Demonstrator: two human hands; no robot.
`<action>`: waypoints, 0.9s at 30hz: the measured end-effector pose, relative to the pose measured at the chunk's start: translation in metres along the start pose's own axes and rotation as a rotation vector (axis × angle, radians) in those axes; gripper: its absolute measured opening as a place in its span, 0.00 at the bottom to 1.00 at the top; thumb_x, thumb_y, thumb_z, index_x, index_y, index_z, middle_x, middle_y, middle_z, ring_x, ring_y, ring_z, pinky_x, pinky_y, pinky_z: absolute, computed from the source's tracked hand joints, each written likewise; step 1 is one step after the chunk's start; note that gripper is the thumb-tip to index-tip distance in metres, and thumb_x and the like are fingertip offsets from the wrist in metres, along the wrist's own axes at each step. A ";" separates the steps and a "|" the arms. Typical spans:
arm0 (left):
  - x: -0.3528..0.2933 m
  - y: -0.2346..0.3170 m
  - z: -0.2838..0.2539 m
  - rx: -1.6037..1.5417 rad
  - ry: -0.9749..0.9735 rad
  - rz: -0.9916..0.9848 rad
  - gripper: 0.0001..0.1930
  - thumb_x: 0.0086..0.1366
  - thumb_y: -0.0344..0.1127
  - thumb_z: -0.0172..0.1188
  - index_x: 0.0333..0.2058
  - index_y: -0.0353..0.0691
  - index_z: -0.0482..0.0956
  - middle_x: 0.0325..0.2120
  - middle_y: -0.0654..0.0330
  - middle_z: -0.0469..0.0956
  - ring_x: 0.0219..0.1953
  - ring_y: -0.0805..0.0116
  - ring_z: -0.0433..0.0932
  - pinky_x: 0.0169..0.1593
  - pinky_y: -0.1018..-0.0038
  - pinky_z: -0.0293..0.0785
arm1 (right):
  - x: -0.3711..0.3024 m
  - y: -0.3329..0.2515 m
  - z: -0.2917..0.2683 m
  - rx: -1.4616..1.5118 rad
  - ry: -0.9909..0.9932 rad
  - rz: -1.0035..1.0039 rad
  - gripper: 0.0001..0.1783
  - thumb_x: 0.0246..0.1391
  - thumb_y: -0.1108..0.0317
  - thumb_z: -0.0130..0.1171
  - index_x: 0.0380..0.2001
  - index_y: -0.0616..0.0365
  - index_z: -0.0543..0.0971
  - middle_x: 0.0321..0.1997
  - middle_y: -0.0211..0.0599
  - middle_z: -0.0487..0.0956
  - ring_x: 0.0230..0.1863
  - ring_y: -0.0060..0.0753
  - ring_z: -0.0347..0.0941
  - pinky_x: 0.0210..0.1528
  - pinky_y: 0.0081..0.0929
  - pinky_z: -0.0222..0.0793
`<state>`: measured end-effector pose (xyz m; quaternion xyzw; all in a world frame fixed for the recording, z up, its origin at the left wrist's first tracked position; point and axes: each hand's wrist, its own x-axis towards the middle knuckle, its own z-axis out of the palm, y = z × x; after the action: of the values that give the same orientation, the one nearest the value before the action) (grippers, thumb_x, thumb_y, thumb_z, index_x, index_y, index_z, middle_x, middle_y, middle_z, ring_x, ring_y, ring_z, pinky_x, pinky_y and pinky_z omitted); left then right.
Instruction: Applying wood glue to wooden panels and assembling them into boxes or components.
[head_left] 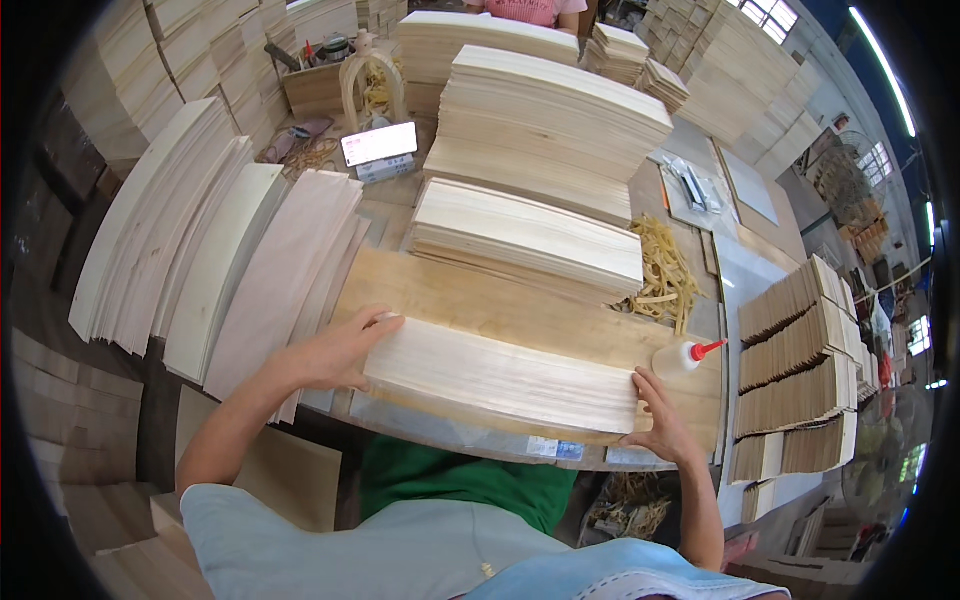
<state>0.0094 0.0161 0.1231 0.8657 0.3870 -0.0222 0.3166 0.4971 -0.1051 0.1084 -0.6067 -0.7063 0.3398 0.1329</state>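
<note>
A long, pale wooden board (510, 380) lies flat in front of me on a wider, darker wooden board (385, 290). My left hand (345, 350) grips its left end, with fingers over the far corner and the thumb at the near one. At the opposite end, my right hand (660, 415) holds the edge between fingers and thumb. Whether it is one board or several thin ones together, I cannot tell. Just beyond my right hand stands a white squeeze bottle (675, 358) with a red nozzle.
Stacked boards (530, 225) rise behind the work spot, with a taller stack (545, 125) beyond. More boards (285, 250) lean at the left. Rubber bands (662, 265) lie in a heap near the bottle. Bundled wood pieces (795, 370) line the right. A lit phone (380, 145) stands at the back.
</note>
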 end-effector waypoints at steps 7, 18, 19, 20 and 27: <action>0.001 0.005 0.009 -0.156 0.067 -0.045 0.51 0.43 0.24 0.68 0.65 0.38 0.48 0.64 0.42 0.48 0.63 0.44 0.56 0.64 0.65 0.59 | -0.004 0.004 0.005 0.048 0.013 0.068 0.64 0.22 0.77 0.76 0.67 0.52 0.54 0.72 0.40 0.49 0.67 0.45 0.56 0.57 0.39 0.68; -0.004 -0.036 0.080 -1.317 0.308 -0.237 0.33 0.70 0.46 0.47 0.66 0.34 0.50 0.63 0.52 0.58 0.63 0.65 0.60 0.63 0.71 0.56 | -0.010 0.057 0.056 0.885 0.187 0.401 0.34 0.66 0.48 0.40 0.66 0.60 0.56 0.63 0.41 0.66 0.63 0.33 0.61 0.62 0.30 0.58; -0.001 -0.033 0.076 -1.268 0.283 -0.303 0.31 0.72 0.48 0.44 0.65 0.34 0.52 0.61 0.53 0.61 0.62 0.67 0.60 0.63 0.72 0.56 | -0.006 0.058 0.059 0.920 0.199 0.449 0.33 0.66 0.49 0.40 0.65 0.62 0.57 0.62 0.41 0.67 0.63 0.31 0.61 0.63 0.28 0.57; 0.000 -0.034 0.079 -1.268 0.281 -0.308 0.31 0.72 0.48 0.44 0.65 0.34 0.52 0.61 0.53 0.61 0.62 0.67 0.60 0.63 0.72 0.56 | -0.005 0.057 0.060 0.922 0.196 0.452 0.33 0.66 0.49 0.40 0.65 0.62 0.57 0.62 0.41 0.67 0.63 0.31 0.61 0.63 0.28 0.57; 0.003 -0.029 0.075 -1.228 0.288 -0.324 0.32 0.70 0.48 0.48 0.64 0.31 0.54 0.61 0.53 0.61 0.63 0.66 0.58 0.65 0.73 0.52 | -0.004 0.051 0.060 1.082 0.293 0.451 0.29 0.65 0.49 0.43 0.58 0.62 0.65 0.59 0.41 0.71 0.59 0.34 0.67 0.62 0.35 0.60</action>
<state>0.0070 -0.0099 0.0467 0.4522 0.4934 0.2720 0.6914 0.5011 -0.1267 0.0327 -0.6283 -0.2612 0.5835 0.4434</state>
